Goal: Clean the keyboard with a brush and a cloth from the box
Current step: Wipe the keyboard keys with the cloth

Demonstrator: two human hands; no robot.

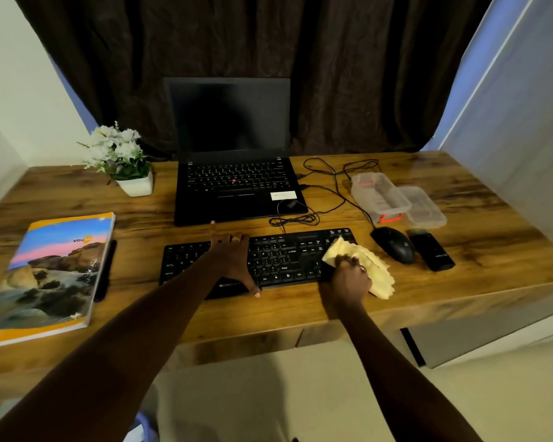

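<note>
A black keyboard (278, 260) lies near the desk's front edge. My left hand (233, 260) rests flat on its middle, fingers spread, thumb at the front edge. My right hand (351, 275) is closed on a crumpled yellow cloth (369, 266), which lies over the keyboard's right end. A clear plastic box (380, 196) with an orange latch stands open at the back right, its lid (423, 210) beside it. A black brush-like object (430, 252) lies to the right of the mouse.
An open black laptop (233, 186) stands behind the keyboard, with cables (329, 183) trailing to its right. A black mouse (395, 244) sits right of the keyboard. A potted white flower (122, 161) is at the back left, a notebook (55, 275) and pen (106, 272) at the left.
</note>
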